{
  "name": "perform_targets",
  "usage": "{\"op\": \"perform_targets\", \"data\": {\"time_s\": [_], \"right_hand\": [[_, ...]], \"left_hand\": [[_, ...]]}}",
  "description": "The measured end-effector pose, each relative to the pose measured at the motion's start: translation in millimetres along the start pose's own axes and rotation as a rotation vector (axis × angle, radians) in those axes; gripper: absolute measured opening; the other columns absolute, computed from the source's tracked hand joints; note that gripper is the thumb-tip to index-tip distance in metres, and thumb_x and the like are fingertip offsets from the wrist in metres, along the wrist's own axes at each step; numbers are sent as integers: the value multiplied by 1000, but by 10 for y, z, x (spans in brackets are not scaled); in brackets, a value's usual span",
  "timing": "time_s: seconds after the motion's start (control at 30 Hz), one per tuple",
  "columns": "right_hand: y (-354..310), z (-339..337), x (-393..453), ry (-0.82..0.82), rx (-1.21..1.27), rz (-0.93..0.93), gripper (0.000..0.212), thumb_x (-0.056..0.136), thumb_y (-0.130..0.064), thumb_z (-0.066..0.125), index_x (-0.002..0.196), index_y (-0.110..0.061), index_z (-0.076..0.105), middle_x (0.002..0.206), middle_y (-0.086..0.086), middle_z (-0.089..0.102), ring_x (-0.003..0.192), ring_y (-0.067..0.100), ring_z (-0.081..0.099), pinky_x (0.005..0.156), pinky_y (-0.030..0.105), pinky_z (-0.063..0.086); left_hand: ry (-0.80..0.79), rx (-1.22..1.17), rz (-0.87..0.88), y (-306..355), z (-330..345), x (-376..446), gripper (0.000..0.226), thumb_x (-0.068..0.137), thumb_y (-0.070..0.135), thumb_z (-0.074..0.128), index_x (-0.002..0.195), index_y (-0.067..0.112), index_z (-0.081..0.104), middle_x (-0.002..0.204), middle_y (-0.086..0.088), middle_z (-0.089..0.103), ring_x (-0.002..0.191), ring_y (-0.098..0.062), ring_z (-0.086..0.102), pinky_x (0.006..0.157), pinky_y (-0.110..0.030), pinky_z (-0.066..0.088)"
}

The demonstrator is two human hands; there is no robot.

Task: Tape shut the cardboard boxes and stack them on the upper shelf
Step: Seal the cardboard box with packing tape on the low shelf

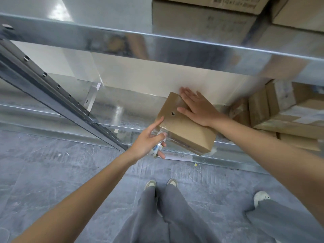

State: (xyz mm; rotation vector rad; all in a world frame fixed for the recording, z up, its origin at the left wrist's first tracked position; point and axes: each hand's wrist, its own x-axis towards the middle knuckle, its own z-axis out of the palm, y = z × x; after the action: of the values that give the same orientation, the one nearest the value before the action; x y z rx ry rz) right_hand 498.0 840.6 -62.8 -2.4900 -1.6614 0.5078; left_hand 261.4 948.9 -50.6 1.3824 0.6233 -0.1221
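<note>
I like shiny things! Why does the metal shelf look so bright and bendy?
Head view: light glares off the metal shelf beside the cardboard box; the upper shelf beam mirrors blurry brown shapes; the wide-angle lens curves straight rails; the boxes at right look smeared.

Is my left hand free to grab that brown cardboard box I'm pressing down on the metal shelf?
Probably not yet: the left hand already grips a clear tape roll at the brown cardboard box's near corner. The right hand lies flat on top.
</note>
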Motion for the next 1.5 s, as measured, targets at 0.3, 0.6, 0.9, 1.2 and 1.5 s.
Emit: {"op": "perform_targets", "data": {"time_s": [0.3, 0.6, 0.9, 1.2, 1.5], "right_hand": [[-108, 31, -240, -17, -116, -50, 72, 100, -57, 18, 156, -18, -5, 163, -5, -11, 148, 7, -14, 121, 43, -5], [-525, 286, -554, -27, -136, -92, 95, 90, -63, 38, 155, -14, -10, 162, 3, -15, 148, 12, -18, 121, 43, -7], [-641, 408, -665, 58, -192, -222, 67, 101, -31, 41, 156, -16, 7, 163, -2, 2, 150, 16, -1, 121, 47, 2], [-750, 437, -694, 58, -314, -228, 82, 93, -15, 55, 153, -22, 0, 160, -7, -6, 150, 22, 1, 115, 62, 13], [-531, 176, -560, -23, 13, 210, 125, 64, -83, 56, 146, -40, -28, 157, 3, -31, 145, 30, -27, 113, 64, -9]], "left_hand": [[53, 102, 16, 42, 32, 32, 54, 98, 21, 57, 144, 44, 39, 81, -25, 66, 47, -22, 64, 65, -36, 60], [31, 106, 30, 37, -18, 67, 54, 97, 20, 60, 140, 48, 43, 87, -12, 66, 50, -15, 66, 53, -31, 58], [18, 44, 0, 58, -20, 78, 60, 95, 11, 59, 143, 43, 43, 110, -5, 62, 66, -15, 67, 48, -31, 55], [-10, 48, -3, 80, -39, 72, 61, 94, 13, 61, 143, 45, 40, 107, -8, 65, 70, -13, 71, 49, -30, 56], [19, 120, 0, 68, -123, 59, 81, 86, 35, 73, 148, 50, 23, 80, -15, 66, 66, -23, 69, 81, -27, 53]]}}
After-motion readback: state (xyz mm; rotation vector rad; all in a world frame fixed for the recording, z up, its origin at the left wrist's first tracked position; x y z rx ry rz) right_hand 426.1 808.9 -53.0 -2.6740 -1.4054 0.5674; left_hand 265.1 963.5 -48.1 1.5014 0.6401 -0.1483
